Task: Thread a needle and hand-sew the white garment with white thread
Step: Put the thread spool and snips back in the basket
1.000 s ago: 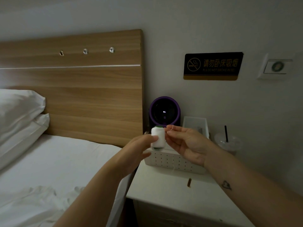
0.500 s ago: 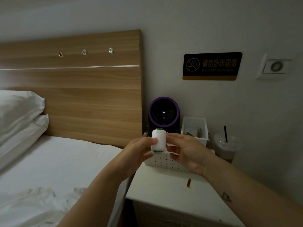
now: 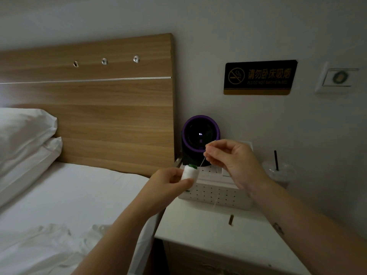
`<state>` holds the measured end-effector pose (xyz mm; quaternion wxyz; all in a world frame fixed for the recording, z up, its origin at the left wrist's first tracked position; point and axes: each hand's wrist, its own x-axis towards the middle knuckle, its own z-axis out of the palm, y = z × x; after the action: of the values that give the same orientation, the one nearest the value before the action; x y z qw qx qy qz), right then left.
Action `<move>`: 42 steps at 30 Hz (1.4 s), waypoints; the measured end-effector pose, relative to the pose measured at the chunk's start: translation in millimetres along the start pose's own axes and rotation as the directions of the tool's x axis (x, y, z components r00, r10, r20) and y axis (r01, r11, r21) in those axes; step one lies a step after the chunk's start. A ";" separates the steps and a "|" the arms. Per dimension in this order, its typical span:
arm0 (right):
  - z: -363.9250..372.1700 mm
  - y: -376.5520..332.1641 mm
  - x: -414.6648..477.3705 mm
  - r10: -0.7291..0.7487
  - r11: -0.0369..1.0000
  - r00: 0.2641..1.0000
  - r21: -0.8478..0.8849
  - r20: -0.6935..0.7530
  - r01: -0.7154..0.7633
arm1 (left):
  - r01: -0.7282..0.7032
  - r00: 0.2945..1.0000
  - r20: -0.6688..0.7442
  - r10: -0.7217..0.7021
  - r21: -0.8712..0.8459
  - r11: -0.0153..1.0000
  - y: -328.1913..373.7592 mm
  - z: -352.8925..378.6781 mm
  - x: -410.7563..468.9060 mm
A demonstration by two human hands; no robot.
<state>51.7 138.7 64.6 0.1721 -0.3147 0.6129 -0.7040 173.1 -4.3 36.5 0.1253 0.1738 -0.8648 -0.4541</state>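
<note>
My left hand (image 3: 166,184) grips a small white thread spool (image 3: 190,172) with a green core, held above the edge of the nightstand. My right hand (image 3: 231,159) is raised up and to the right of the spool and pinches the white thread (image 3: 203,161), which runs taut from the spool's top to my fingertips. The crumpled white garment (image 3: 53,247) lies on the bed at the lower left. I cannot make out a needle.
A white nightstand (image 3: 208,235) carries a white perforated box (image 3: 214,193), a black and purple round device (image 3: 200,135), a lidded plastic cup with a black straw (image 3: 279,171) and a small brown object (image 3: 231,219). Pillows (image 3: 23,139) lean against the wooden headboard (image 3: 99,108).
My right hand has lifted away from the spool, up and to the right, drawing out a length of thread. My left hand with the spool has sunk slightly.
</note>
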 end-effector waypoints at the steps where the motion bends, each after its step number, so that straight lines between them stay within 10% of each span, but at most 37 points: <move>1: 2.0 0.4 -1.0 -0.018 0.999 1.000 -0.039 -0.001 0.018 | 0.001 1.000 0.001 -0.001 0.001 1.000 0.1 0.8 0.2; 42: 7.9 -0.1 -5.5 -0.001 0.981 0.997 -0.195 0.082 0.017 | -0.031 0.996 0.080 0.044 -0.152 0.988 3.0 -4.6 -5.5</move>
<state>61.0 136.2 63.9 0.1617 -0.3613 0.6702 -0.6278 179.2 -3.8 41.1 0.1105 0.1285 -0.8355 -0.5226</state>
